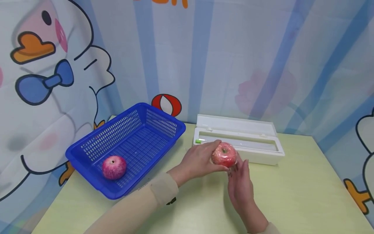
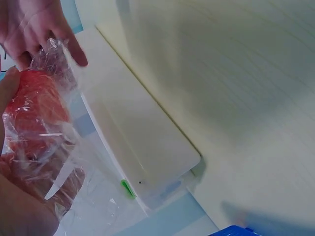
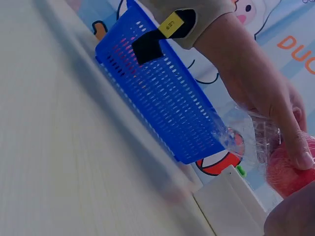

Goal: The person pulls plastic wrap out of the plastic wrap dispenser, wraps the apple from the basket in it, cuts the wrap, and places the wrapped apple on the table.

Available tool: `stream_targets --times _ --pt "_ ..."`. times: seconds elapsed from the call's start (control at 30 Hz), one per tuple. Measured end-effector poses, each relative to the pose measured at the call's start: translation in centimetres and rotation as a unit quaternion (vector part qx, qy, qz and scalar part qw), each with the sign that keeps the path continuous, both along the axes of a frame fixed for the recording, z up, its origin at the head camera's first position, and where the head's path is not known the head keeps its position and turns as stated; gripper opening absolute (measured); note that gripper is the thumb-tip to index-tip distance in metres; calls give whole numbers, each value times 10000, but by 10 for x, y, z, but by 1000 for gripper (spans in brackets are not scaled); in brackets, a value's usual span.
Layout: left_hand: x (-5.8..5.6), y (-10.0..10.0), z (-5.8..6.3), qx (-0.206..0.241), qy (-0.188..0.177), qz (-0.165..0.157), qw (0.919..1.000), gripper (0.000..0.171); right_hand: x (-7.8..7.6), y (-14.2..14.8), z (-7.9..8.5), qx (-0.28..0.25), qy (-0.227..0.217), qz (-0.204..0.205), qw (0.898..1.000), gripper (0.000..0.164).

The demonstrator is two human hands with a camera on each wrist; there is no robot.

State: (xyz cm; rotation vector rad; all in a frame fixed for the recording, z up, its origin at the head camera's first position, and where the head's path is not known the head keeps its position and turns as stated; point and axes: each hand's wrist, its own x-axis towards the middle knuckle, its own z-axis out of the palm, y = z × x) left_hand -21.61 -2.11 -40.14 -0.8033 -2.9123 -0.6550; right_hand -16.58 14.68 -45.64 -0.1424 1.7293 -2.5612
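My left hand [image 1: 198, 160] grips a red apple [image 1: 225, 154] between thumb and fingers, held above the table in front of a white box. Clear plastic wrap [image 2: 54, 59] clings round the apple, with loose crumpled folds trailing off it in both wrist views. Beside the apple, on its right, my right hand [image 1: 241, 185] is raised with its fingers fairly straight, fingertips right at the wrap. A second apple [image 1: 114, 167], pinkish red, sits in the near end of a blue plastic basket [image 1: 157, 156].
Behind the hands stands the white box [image 1: 257, 156], its lid [image 1: 236, 125] raised, with a small green piece [image 1: 198, 141] at its left end. The basket takes up the left of the pale table [image 1: 306, 195]. A cartoon-printed curtain [image 1: 228, 58] hangs behind.
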Motion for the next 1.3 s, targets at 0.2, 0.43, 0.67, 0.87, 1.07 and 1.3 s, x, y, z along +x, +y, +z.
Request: stream_targets --times 0.2,0.43,0.67,0.87,1.07,1.3 --pt "-1 3 0 175 -44 -84 9998 91 4 -2 -1 -457 -50 305 9985 83" --pt "0 5 -7 296 4 -145 9995 89 5 -9 4 -1197 -177 380 9919 82" --pt "-1 2 -7 141 70 -202 9997 96 4 -5 2 -1312 -221 641 9890 85" --pt "-1 -4 -2 -100 288 -328 9990 94 3 13 2 -1347 -348 932 9859 91" --pt "0 -4 -7 -370 568 -370 9970 94 4 14 8 -1842 -604 1064 9752 91" --pt "-3 -7 -11 -513 741 -582 9942 94 -1 20 -5 -719 -333 807 9936 79"
